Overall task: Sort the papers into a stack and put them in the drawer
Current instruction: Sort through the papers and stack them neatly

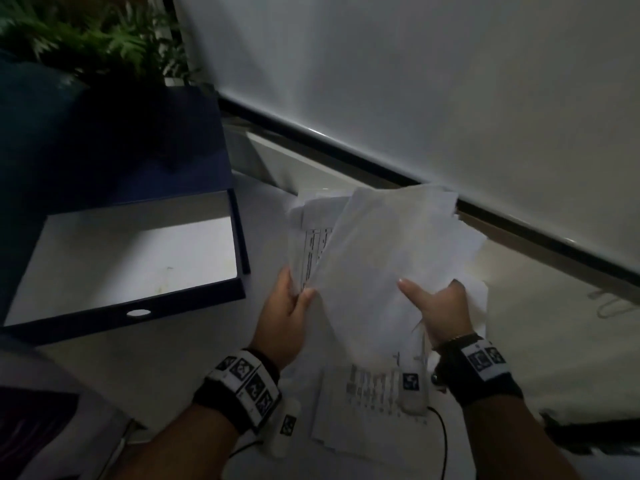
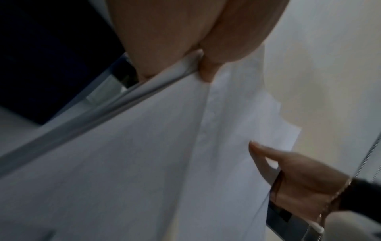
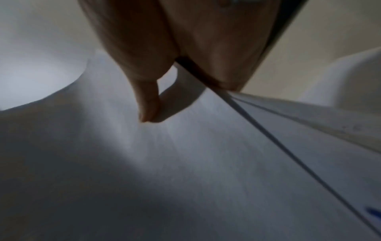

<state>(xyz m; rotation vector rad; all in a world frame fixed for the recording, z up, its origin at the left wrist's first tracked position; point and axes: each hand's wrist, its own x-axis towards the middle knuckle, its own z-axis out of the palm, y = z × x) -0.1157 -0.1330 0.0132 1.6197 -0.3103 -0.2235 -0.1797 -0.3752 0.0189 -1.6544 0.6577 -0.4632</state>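
A loose bunch of white papers [image 1: 388,251] is held up over the white surface, sheets fanned and uneven. My left hand [image 1: 291,306] pinches the left edge of the papers [image 2: 144,146], thumb on top. My right hand [image 1: 436,306] grips their lower right edge, thumb pressed flat on the top sheet [image 3: 185,163]. One printed sheet [image 1: 367,407] lies flat below the hands. The dark blue drawer [image 1: 131,306] stands pulled out at the left, its white inside bare.
A dark blue cabinet [image 1: 145,140] sits behind the drawer, with a green plant [image 1: 90,36] above it. A white wall panel with a black rail [image 1: 381,161] runs diagonally behind the papers. A black cable [image 1: 443,434] trails near the printed sheet.
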